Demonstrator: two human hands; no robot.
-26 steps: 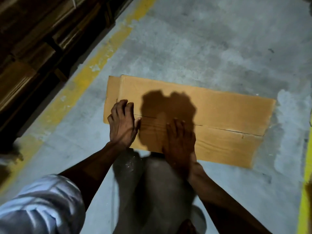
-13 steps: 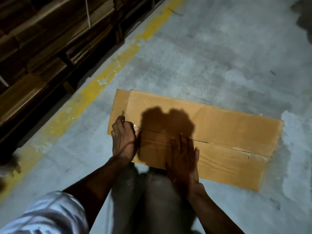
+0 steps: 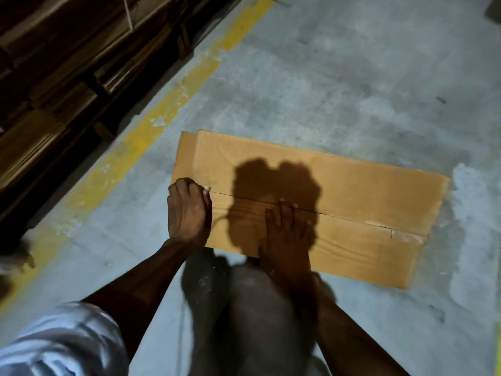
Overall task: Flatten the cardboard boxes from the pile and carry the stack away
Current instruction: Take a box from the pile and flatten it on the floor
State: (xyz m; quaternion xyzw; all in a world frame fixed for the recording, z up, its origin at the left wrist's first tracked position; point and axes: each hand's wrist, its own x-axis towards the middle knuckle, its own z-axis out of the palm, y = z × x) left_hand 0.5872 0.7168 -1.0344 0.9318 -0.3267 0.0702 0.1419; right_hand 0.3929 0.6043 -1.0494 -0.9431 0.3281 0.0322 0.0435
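Box: tan cardboard box [image 3: 339,191], flattened
Pose: flat on the concrete floor [image 3: 352,77]
Seam: centre slit between flaps, slightly parted

No readable text showing anywhere

The flattened cardboard box [image 3: 311,191] lying under both hands is showing only plain brown faces, with no print, label, brand or number on it. The stacked cardboard [image 3: 67,63] sitting up and to the left of the hands is too dark to be giving up any lettering. The yellow line [image 3: 151,126] running along the floor to the left of the hands is a bare painted stripe, carrying no words or figures.
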